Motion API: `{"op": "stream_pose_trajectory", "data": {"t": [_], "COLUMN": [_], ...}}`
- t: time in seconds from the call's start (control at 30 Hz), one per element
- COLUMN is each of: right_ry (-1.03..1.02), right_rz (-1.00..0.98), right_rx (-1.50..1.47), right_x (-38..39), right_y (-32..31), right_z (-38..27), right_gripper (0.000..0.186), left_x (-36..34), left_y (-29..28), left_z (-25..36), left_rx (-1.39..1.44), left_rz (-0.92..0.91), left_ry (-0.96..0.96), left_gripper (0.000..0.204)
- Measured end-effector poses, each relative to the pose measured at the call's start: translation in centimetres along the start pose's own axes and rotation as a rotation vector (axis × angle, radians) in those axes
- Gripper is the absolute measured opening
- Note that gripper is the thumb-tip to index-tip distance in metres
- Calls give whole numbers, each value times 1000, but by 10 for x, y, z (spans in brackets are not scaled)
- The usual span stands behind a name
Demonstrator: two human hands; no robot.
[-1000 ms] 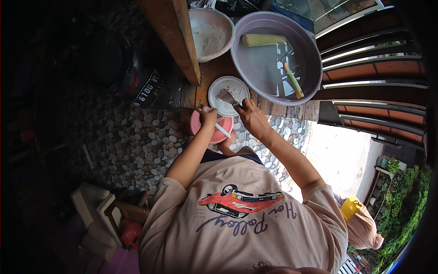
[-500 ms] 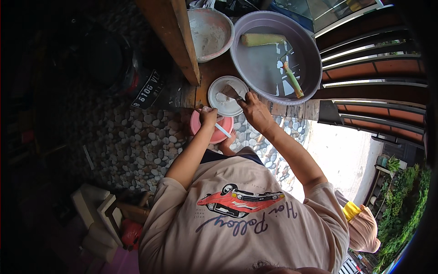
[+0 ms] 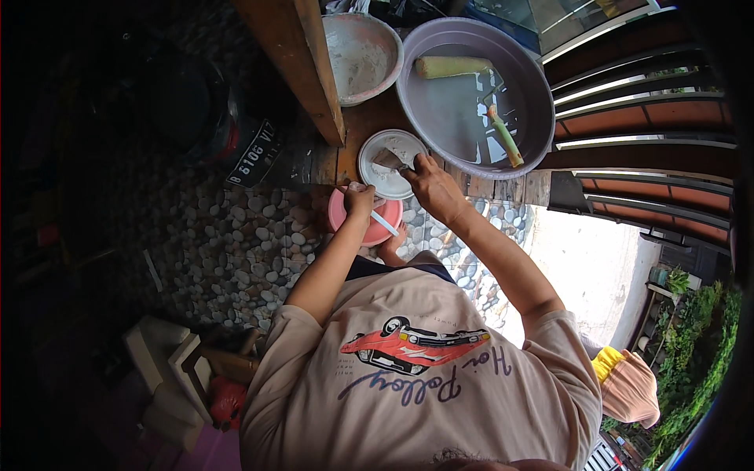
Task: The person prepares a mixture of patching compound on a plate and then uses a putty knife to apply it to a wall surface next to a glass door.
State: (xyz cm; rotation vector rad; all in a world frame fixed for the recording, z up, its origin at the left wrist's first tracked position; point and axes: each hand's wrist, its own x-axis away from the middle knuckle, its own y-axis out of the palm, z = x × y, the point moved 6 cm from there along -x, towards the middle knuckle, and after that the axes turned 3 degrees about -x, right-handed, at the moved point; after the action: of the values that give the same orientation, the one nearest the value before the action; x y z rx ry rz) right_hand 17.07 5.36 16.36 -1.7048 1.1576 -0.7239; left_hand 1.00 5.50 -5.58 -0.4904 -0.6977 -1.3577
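Work is judged to be under way: the scraper is in the dish, its blade at the white paste. Paste remains, so the dish is not cleared; the amount already used cannot be told. The right hand has its fingers closed around the scraper's handle. The left hand is beside the dish, above the pail, its fingers curled; whether they pinch anything cannot be told.

The dish is round, shallow and pale, at the near edge of the wooden desk. Paste appears thick, uneven and matt. The pail is smooth, pink, apparently plastic. Beyond, the purple basin holds cloudy liquid and a roller with a cylindrical sleeve. The bowl is round and stained with pale residue.
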Motion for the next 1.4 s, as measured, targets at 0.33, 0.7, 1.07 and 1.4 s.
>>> {"op": "stream_pose_trajectory", "data": {"t": [0.33, 0.7, 1.07, 1.4], "right_ry": [-83, 108, 97, 208], "right_rz": [-82, -37, 36, 90], "right_rx": [82, 72, 12, -102], "right_x": [8, 3, 28, 53], "right_y": [-21, -8, -14, -17], "right_z": [11, 7, 12, 18], "right_gripper": [24, 24, 29, 24], "left_x": [1, 6, 8, 10], "left_y": [1, 2, 4, 5], "left_z": [0, 5, 9, 10], "left_rx": [8, 20, 19, -7], "left_rz": [-3, -22, -15, -33], "left_ry": [-7, -36, -22, -19], "left_gripper": [11, 10, 10, 11]}}
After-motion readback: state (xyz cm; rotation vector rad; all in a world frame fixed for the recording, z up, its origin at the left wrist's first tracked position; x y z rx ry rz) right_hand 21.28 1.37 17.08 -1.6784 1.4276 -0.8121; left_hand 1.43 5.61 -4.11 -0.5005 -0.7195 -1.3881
